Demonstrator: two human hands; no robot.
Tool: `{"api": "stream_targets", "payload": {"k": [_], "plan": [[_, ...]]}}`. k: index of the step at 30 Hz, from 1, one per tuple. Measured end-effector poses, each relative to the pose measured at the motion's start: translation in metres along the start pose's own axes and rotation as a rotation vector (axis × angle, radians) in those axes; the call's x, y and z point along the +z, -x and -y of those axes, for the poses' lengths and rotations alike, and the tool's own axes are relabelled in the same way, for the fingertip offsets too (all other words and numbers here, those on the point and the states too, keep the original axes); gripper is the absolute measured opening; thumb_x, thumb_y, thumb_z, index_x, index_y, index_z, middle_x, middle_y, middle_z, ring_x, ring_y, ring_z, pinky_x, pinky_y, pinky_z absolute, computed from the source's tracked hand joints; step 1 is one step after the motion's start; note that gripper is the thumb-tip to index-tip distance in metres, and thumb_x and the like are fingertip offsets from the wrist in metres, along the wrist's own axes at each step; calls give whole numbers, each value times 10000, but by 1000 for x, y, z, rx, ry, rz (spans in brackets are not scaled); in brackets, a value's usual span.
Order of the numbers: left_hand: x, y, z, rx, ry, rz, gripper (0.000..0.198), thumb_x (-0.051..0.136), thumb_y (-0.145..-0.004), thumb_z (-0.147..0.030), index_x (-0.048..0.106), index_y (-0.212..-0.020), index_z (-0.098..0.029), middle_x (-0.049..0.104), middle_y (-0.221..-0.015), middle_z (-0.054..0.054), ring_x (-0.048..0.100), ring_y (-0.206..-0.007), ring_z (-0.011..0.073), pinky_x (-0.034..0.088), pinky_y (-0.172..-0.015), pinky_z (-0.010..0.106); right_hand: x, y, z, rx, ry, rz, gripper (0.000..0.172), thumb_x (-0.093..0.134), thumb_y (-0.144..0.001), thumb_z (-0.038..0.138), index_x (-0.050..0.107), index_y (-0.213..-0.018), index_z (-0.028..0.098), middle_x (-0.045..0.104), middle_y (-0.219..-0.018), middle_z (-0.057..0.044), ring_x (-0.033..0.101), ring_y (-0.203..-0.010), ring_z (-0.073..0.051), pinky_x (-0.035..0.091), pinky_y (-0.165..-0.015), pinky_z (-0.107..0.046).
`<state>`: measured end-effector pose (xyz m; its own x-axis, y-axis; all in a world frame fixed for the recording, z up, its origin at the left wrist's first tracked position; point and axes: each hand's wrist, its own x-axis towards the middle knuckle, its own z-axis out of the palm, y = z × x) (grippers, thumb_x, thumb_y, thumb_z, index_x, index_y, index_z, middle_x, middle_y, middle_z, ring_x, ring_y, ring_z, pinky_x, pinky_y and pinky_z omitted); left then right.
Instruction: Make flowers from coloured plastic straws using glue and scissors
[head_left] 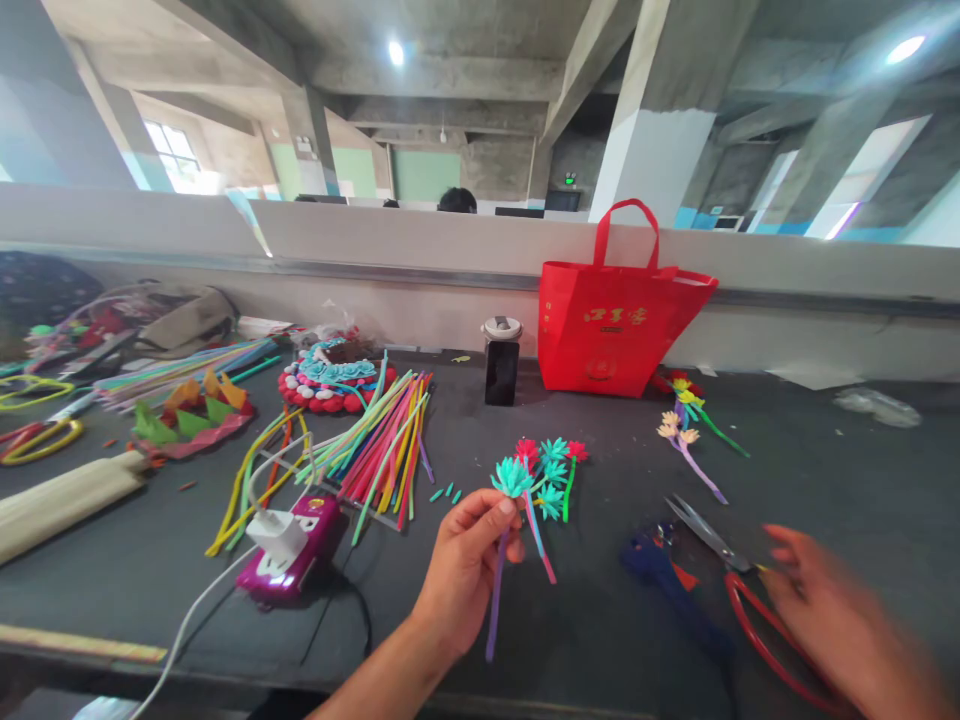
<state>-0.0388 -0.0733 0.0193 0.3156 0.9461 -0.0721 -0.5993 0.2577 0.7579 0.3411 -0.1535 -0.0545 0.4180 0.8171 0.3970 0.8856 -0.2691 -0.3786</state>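
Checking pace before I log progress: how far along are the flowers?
Done: a flower cluster lies past the left hand, and a second cluster lies farther right. In hand: the left hand pinches a teal flower by its stem; the blurred right hand is at the scissors, grip unclear. Left: a large pile of straight pipe cleaners.

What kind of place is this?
Likely a handicraft workbench in a factory-style hall: bare concrete beams overhead, bundles of coloured pipe cleaners on the long dark table, and the left hand holding a teal pipe-cleaner flower, with red-handled scissors nearby.
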Motion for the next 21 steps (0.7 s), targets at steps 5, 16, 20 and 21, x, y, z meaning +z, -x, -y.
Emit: {"api": "stream_targets", "payload": {"k": [5,16,20,21], "plan": [[-2,-1,2,-17,-3,12,201,770,-770,-289,648,-714,-140,602,-728,-4,469,-505,59,367,-545,225,-1,20,-68,118,-17,193,349,516,-709,477,708,-945,306,755,-909,-201,741,-810,-375,545,-669,-469],[-4,-2,0,-41,-7,5,199,765,-765,-267,629,-698,-138,582,-714,-6,422,-499,45,336,-520,214,-15,22,-27,3,-140,251,446,619,-693,484,683,-1051,226,787,-877,-110,750,-791,-347,568,-622,-402],[-5,-2,-1,-37,-10,9,196,758,-773,-267,625,-700,-144,562,-696,-14,410,-503,47,331,-520,215,-9,26,-43,75,-121,292,412,629,-693,447,658,-1046,236,753,-702,-68,724,-573,-293,514,-503,-349],[-5,-2,-1,-40,-11,11,194,756,-775,-267,625,-702,-144,559,-696,-15,409,-502,48,331,-521,216,-7,27,-46,92,-126,295,378,631,-700,444,652,-1024,250,746,-694,-70,715,-549,-278,505,-499,-343]]}}
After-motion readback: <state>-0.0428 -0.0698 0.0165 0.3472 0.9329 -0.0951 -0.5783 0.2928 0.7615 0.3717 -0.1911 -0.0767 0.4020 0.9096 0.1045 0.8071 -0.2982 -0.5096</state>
